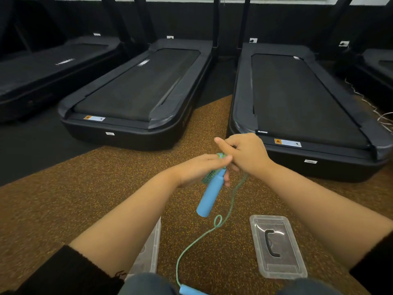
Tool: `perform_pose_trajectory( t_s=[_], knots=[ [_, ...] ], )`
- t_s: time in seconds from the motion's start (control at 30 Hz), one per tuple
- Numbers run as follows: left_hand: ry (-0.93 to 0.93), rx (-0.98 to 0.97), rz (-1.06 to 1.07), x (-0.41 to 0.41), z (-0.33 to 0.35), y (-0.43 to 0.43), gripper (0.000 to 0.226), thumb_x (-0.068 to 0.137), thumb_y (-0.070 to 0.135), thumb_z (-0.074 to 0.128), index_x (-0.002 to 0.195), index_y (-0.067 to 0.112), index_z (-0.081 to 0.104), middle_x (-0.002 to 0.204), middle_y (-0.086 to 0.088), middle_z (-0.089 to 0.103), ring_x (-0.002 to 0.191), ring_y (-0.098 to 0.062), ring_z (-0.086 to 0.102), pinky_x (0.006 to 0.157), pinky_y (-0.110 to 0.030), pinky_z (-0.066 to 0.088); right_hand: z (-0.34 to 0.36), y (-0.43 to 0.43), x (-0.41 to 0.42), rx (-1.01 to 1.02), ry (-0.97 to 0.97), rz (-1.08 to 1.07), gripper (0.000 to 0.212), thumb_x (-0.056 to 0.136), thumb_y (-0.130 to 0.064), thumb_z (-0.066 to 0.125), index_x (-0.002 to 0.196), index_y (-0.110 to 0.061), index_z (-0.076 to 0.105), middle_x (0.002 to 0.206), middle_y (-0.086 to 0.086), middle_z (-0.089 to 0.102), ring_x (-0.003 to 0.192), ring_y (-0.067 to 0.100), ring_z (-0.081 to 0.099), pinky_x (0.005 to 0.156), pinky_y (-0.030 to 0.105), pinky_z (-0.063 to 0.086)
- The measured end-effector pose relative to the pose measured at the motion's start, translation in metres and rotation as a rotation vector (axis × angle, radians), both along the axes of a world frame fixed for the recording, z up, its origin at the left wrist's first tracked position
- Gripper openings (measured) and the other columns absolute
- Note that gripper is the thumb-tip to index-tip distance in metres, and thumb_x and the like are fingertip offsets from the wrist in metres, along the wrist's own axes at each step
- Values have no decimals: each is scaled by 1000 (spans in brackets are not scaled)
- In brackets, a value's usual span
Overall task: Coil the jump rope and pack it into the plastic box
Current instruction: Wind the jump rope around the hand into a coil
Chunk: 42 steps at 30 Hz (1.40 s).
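Left hand [197,170] grips blue handle [209,193]; labels unreadable.

Two hands meet above the floor mat [63,199] at centre: the left hand [197,170] around a rope handle [209,194] that slants down toward the near side, the right hand [244,155] just beside it on the rope [232,196]. The rope trails near to a second handle [189,290] at the bottom edge. A box [152,252] lies near left, partly under the left forearm — its lid [277,245] near right. Treadmills [136,86] line the far side.
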State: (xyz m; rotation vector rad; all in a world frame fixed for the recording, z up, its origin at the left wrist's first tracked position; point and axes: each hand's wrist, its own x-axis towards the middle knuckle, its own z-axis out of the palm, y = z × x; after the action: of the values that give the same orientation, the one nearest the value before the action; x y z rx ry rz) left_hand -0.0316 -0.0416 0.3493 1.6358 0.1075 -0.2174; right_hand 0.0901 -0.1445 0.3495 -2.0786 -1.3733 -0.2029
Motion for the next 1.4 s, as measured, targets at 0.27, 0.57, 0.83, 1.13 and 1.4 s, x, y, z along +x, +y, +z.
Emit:
perform_pose_trajectory(
  t_s=[0.27, 0.57, 0.83, 1.13, 1.4],
  knots=[
    [66, 24, -89, 0, 9, 0, 24, 99, 16, 42, 83, 11, 60, 61, 0, 55, 64, -13, 65, 73, -25, 53, 10, 8, 4, 122, 78, 57, 55, 89, -33, 53, 40, -17, 31, 39, -2, 29, 43, 13, 27, 48, 33, 30],
    [11, -199, -25, -4, 17, -2, 32, 102, 24, 30, 88, 11, 55, 62, 4, 57, 69, -13, 68, 71, -24, 55, -2, 19, 11, 94, 554, 21, 60, 92, -34, 51, 38, -13, 39, 32, -7, 33, 37, 9, 30, 47, 25, 30],
    [-214, -548, 219, 3, 26, 3, 40, 100, 35, 26, 102, 11, 58, 65, 5, 61, 71, -18, 71, 81, -33, 57, -20, 11, -6, -106, 723, 121, 23, 75, -22, 51, 54, -16, 59, 55, 5, 52, 62, 7, 40, 57, 33, 37],
    [-254, -703, 421, 12, 21, 18, 94, 82, 75, 5, 130, 8, 49, 76, -1, 61, 91, -25, 70, 93, -38, 50, -53, -4, -25, -78, 868, 99, 34, 91, -4, 54, 65, -23, 45, 52, -15, 45, 48, -4, 41, 58, 17, 40],
    [-254, -708, 568, 10, 1, 33, 107, 74, 81, -2, 142, 7, 35, 119, -7, 54, 120, -37, 54, 102, -47, 41, -61, -21, -35, -181, 683, 82, 59, 95, -35, 46, 40, -20, 34, 32, -9, 30, 37, 6, 27, 46, 18, 23]
  ],
)
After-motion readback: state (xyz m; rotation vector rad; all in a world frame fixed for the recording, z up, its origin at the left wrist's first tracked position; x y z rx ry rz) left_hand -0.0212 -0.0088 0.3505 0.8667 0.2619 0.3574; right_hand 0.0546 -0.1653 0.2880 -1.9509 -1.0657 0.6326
